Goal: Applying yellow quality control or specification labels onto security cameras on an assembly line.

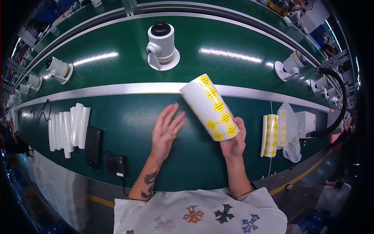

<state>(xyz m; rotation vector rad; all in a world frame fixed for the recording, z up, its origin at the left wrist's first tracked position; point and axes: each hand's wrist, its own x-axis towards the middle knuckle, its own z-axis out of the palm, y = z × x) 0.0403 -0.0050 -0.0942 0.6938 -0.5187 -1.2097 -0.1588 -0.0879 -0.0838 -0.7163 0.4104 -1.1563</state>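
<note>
My right hand (234,142) grips the lower end of a rolled sticker sheet (204,113), white with round yellow stickers in rows. The roll tilts, its upper end leaning left and away from me over the metal rail. Most of my right fingers are hidden behind it. My left hand (166,132) is just left of the roll, apart from it, with fingers spread and nothing in them. Beyond the roll, a white camera-like device (161,45) with a black top stands upright on its round base.
White paper rolls (70,130), a black box (93,147) and a black adapter (116,165) lie at left. More yellow-stickered rolls (269,135), a plastic bag (292,150) and a curved black hose (343,101) are at right. A metal rail (136,89) crosses before the green conveyor, where more white devices (289,65) stand.
</note>
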